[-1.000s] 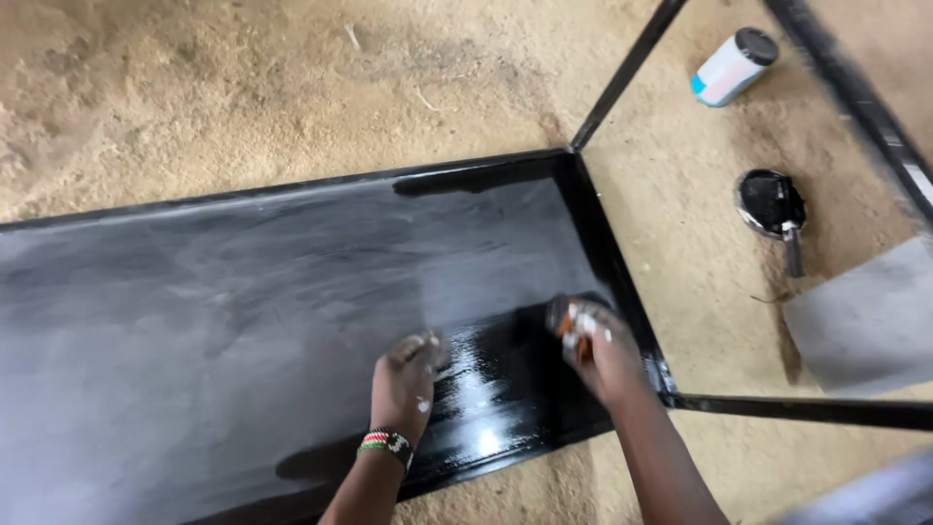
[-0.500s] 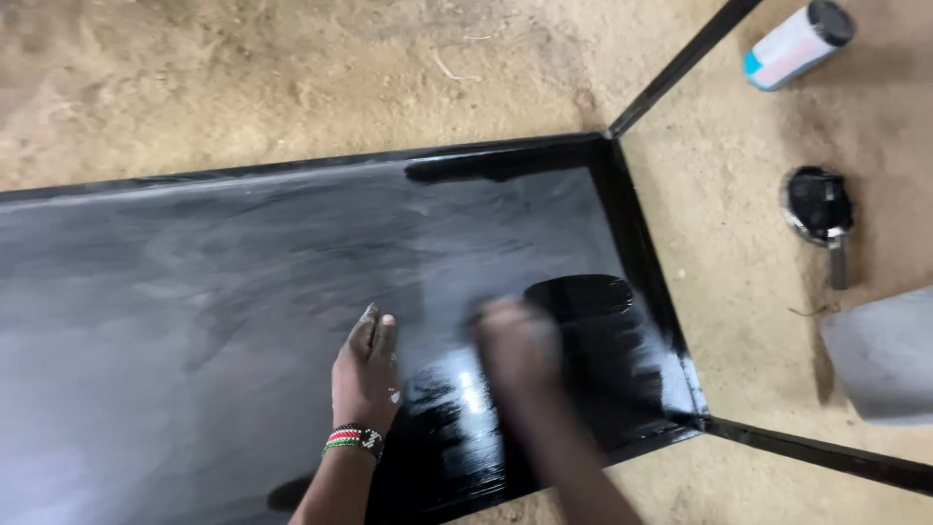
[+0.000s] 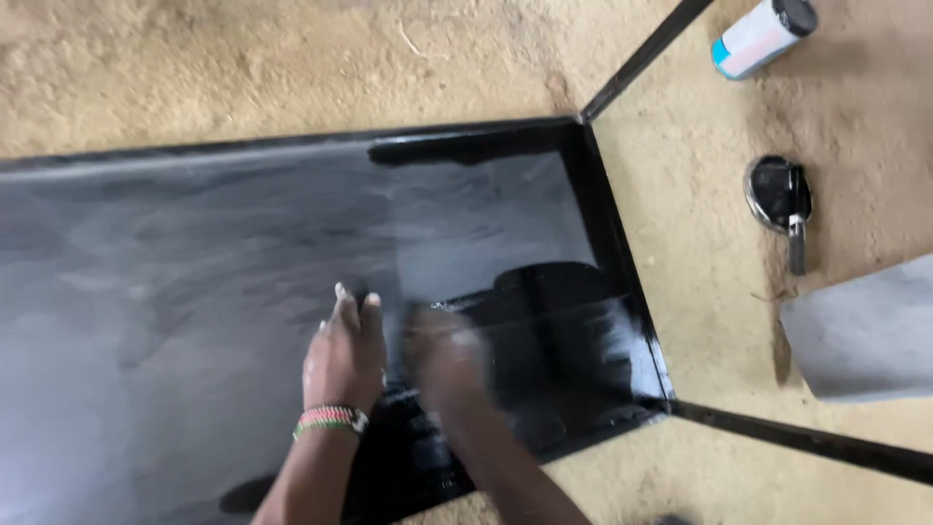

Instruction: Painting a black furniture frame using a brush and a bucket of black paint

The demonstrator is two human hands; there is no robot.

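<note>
The fingers [image 3: 355,306] of the left hand [image 3: 345,355] lie close together and nearly straight, pressed flat on the black metal panel [image 3: 194,292], pointing away from the person. Nothing is held in them. A beaded wristband [image 3: 330,420] in red, green and white circles the left wrist, and the forearm runs down to the lower edge of the view.

Just to its right, the right hand [image 3: 442,355] is smeared by motion blur over the same panel. Whether its fingers are apart, together or clamped on something I cannot tell. Its forearm slants down toward the bottom edge.

The panel lies flat on the ground and fills most of the left and middle of the view. Around the hands and toward the near right corner its surface is glossy, wet-looking black; farther left it is dull, grey and streaked. A raised black rim [image 3: 612,233] borders it, and thin black bars [image 3: 646,53] run off from its right corners.

Beneath it all is a sandy, sawdust-like floor [image 3: 243,68]. To the right, well apart from the hands, lie a white and blue spray can [image 3: 763,37] on its side, a small round tin with a brush across it [image 3: 782,199], and a grey sheet [image 3: 865,331].
</note>
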